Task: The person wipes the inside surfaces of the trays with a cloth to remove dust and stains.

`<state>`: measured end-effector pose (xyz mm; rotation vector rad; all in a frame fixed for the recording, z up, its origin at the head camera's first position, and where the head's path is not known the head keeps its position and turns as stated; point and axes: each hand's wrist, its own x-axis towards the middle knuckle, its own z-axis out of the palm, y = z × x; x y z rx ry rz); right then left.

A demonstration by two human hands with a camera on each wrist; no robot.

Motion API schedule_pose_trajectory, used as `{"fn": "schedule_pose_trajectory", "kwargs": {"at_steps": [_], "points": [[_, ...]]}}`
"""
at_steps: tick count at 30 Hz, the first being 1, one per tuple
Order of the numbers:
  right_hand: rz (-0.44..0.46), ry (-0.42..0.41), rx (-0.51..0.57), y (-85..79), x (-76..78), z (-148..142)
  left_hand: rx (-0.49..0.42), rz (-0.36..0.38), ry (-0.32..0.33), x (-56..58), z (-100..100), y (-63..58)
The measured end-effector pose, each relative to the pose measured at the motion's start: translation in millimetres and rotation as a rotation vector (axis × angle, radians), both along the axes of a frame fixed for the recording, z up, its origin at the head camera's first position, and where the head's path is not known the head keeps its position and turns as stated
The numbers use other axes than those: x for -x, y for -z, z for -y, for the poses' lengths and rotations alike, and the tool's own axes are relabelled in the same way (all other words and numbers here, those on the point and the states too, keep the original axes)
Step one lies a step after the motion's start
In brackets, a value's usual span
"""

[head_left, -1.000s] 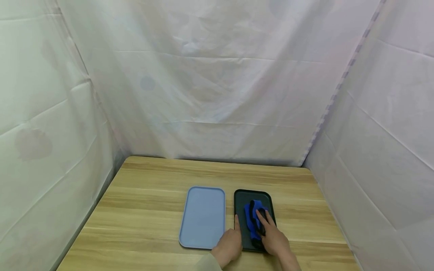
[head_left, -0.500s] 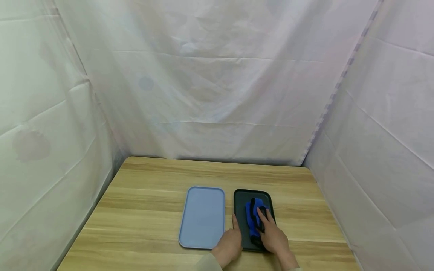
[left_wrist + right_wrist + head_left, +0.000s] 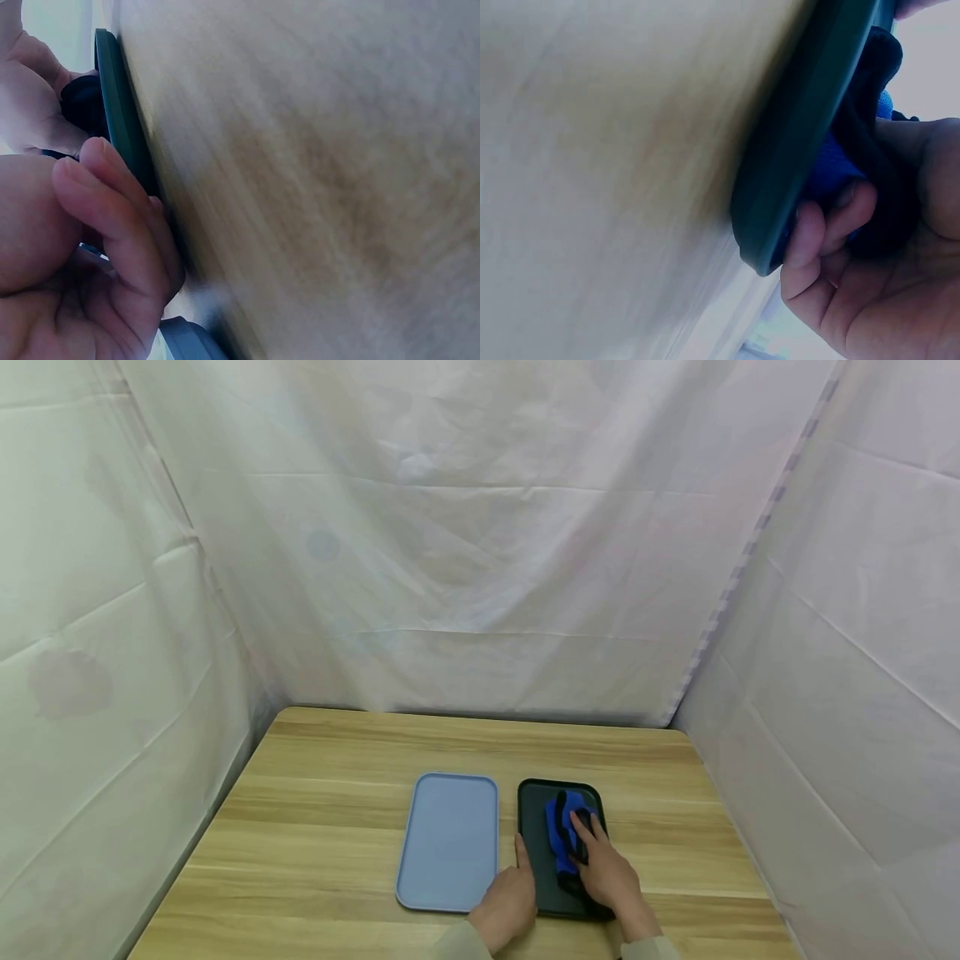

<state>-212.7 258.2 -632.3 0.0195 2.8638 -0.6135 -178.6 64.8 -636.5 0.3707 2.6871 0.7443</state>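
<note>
A dark green tray (image 3: 538, 877) lies on the wooden table, with a bunched blue cloth with black edging (image 3: 555, 837) on its right half. My right hand (image 3: 609, 875) holds this cloth down against the tray. In the right wrist view, its fingertips (image 3: 851, 206) curl at the cloth beside the tray's rim. My left hand (image 3: 507, 902) is at the tray's near left corner, its index finger (image 3: 522, 850) stretched along the left rim. Its other fingers (image 3: 120, 217) are bent in the left wrist view.
A light blue tray (image 3: 448, 843) lies flat just left of the green one, with the left hand between their near ends. White sheeting (image 3: 465, 568) hangs behind the wooden table (image 3: 315, 843) and along both its sides.
My right hand and the cloth have slid a little toward the far end of the green tray and slightly right. The left hand and both trays stay practically in place.
</note>
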Motion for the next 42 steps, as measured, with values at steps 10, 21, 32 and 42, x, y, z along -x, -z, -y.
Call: {"fn": "schedule_pose_trajectory", "kwargs": {"at_steps": [10, 21, 32, 42], "points": [[-0.017, -0.009, -0.009, -2.0, 8.7, -0.5, 0.001, 0.001, 0.020, 1.9, 0.5, 4.0], [-0.025, -0.031, 0.003, -1.1, 19.8, -3.4, 0.008, -0.021, 0.015, 0.5, 1.5, 0.0], [-0.012, -0.062, 0.001, -6.1, 29.5, -7.1, 0.015, -0.019, 0.020, 0.6, -0.6, 1.3], [-0.014, -0.076, 0.007, -5.2, 32.4, -1.2, 0.027, -0.009, 0.022, 2.1, -0.1, 0.7]]}}
